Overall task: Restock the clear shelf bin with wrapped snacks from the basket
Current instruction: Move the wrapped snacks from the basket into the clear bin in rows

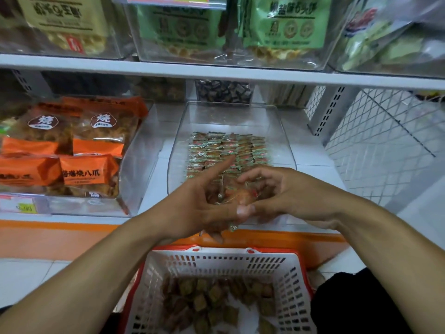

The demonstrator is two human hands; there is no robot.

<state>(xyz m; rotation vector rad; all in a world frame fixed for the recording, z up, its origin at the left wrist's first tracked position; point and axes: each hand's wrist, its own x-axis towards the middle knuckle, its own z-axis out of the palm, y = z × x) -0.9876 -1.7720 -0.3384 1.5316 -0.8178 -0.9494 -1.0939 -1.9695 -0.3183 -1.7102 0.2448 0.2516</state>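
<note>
Your hands meet above the front edge of the clear shelf bin (284, 141), between the bin and the basket (216, 259) below. Your left hand (202, 203) has its index finger stretched out toward the bin, while its thumb and lower fingers close around a small bundle of wrapped snacks (237, 195). Your right hand (277, 191) curls its fingers over the same bundle from the other side, so the two hands are together, both clamped on the snacks; thumb and fingers touch at the bundle's near edge. One wrapper end shows beneath your left hand.

Inside the bin, snacks already stocked (228, 150) lie in flat, overlapping rows toward its middle, with bare clear floor behind them. The bin stands on the white shelf (154, 189), just beside a neighbouring clear bin of orange packets (72, 150) on your left.

The basket, white mesh with a red rim, sits directly below your forearms and holds a loose heap of wrapped snacks (212, 300) at its bottom. On the shelf above, clear bins carry green bags (286, 22) and a cream bag (62, 20).
</note>
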